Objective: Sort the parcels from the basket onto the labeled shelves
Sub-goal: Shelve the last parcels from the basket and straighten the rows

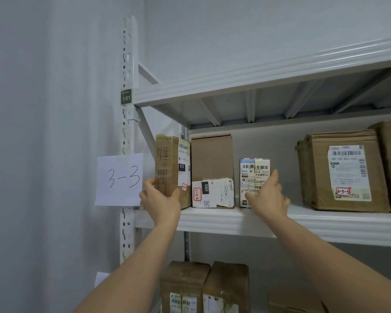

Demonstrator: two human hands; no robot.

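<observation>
head view, close, facing shelf front

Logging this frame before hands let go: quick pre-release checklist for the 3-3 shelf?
1. Shelf sign reads 3-3: ok.
2. Left hand grips the tall box, which stands upright: ok.
3. Right hand rests on the white parcel, also upright: ok.
4. Red tags fit the shelf: large box reads 3-3-5: ok; the others are too small: cannot tell.
5. Parcels sit fully on the shelf: ok.
6. Basket emptied: cannot tell, out of view.
</observation>
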